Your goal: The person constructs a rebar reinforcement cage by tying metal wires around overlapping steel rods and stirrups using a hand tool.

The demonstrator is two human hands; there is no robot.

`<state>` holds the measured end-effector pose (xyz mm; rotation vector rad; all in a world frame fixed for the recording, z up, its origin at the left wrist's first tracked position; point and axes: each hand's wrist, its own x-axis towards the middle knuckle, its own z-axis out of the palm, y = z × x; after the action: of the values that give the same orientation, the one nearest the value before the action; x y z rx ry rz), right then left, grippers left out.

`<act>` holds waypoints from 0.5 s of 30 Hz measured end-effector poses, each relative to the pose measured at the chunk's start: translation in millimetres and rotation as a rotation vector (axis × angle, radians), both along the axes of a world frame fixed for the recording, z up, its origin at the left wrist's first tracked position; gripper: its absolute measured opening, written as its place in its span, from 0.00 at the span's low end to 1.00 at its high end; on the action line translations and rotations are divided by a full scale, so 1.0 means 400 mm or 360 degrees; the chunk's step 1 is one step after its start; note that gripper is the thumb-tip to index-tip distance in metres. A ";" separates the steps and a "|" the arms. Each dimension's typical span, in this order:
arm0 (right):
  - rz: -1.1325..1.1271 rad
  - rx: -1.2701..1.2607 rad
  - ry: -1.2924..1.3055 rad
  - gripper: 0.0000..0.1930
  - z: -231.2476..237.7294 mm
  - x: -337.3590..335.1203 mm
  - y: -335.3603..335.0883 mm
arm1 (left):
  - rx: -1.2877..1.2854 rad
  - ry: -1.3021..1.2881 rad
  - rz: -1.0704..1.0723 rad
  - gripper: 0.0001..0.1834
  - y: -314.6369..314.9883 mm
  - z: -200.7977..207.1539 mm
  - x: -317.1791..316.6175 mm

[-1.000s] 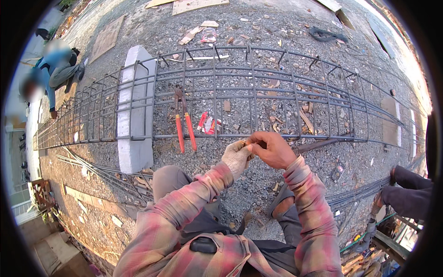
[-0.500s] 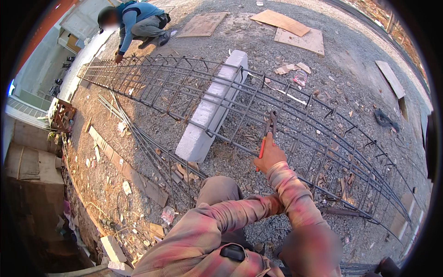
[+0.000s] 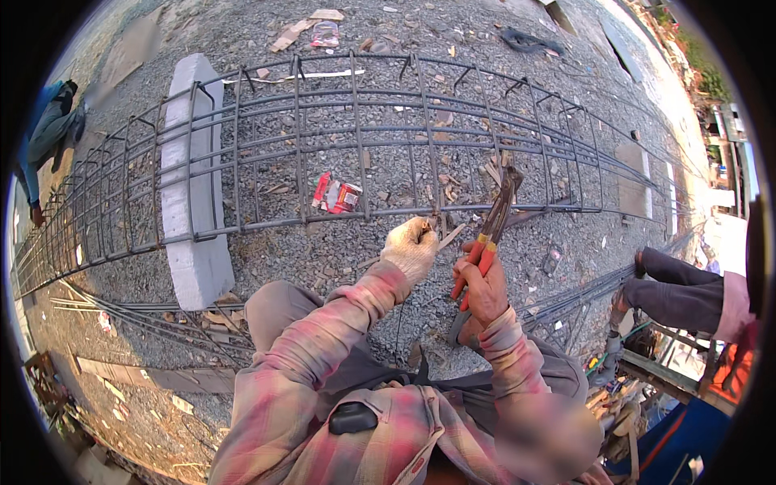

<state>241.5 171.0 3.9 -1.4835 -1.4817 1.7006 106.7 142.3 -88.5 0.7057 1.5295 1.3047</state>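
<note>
My left hand (image 3: 411, 249), in a pale glove, is at the near long bar of a rebar cage (image 3: 331, 220). Its fingers are pinched together, and what they hold is too small to make out. My bare right hand (image 3: 483, 284) is closed around the red-orange handles of tying pincers (image 3: 499, 212), whose dark jaws point up and away across the near bar. The cage is made of long dark bars with square stirrups, and it rests on a whitish concrete block (image 3: 198, 275) to the left.
Gravel with wood scraps lies under the cage, beside a red package (image 3: 335, 194). Loose bars (image 3: 153, 322) lie at the near left. One person (image 3: 50, 129) crouches at the far left; another person's legs (image 3: 675, 303) show at the right. A second block (image 3: 634, 182) is under the cage's right end.
My view has swung to the right along the cage. My left hand has come up to the near bar. The pincers, still in my right hand, have drawn back from the middle of the cage.
</note>
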 end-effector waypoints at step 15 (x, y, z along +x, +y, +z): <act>0.0454 -0.0169 -0.0650 0.11 -0.117 0.153 -0.076 | -0.0048 0.0018 -0.0003 0.07 -0.016 0.002 0.000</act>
<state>302.8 140.5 -42.9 -1.8315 -1.9170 1.7262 106.5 135.9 -87.7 0.6966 1.5540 1.2756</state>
